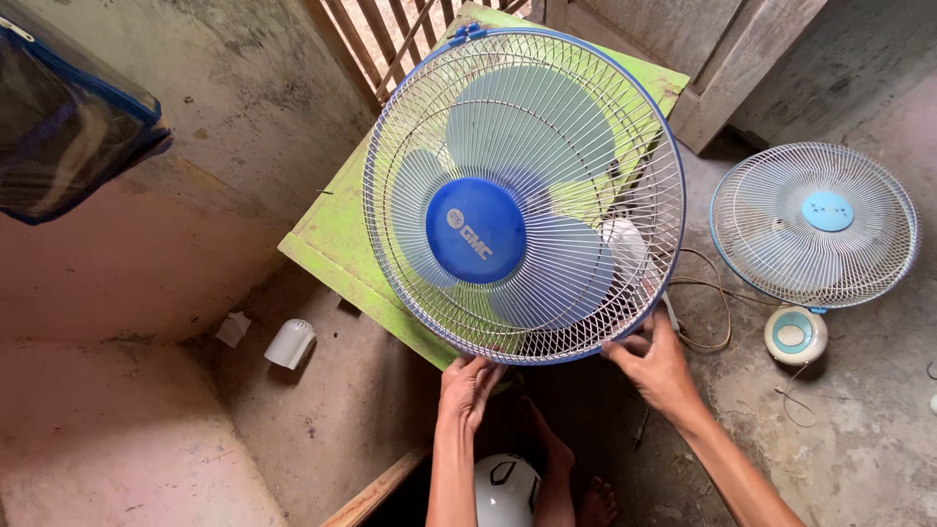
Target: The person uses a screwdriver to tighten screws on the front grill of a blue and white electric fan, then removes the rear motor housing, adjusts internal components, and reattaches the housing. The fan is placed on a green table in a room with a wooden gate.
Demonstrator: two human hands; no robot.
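A large fan (pixel 517 146) with a white wire cage, a blue rim, pale blue blades and a round blue centre cap (pixel 475 231) rests on a green wooden table (pixel 327 239). My left hand (pixel 468 388) grips the bottom of the cage rim from below. My right hand (pixel 656 363) holds the lower right of the rim, fingers on the blue ring. The fan's white motor housing (pixel 627 244) shows through the wires behind the blades.
A second smaller fan (pixel 815 222) with a light blue cap lies on the concrete floor at right, by its round base (pixel 795 335) and a loose cord (pixel 705 310). A white plastic part (pixel 290 344) lies left. A white round object (pixel 506 488) and my foot (pixel 549 454) are below.
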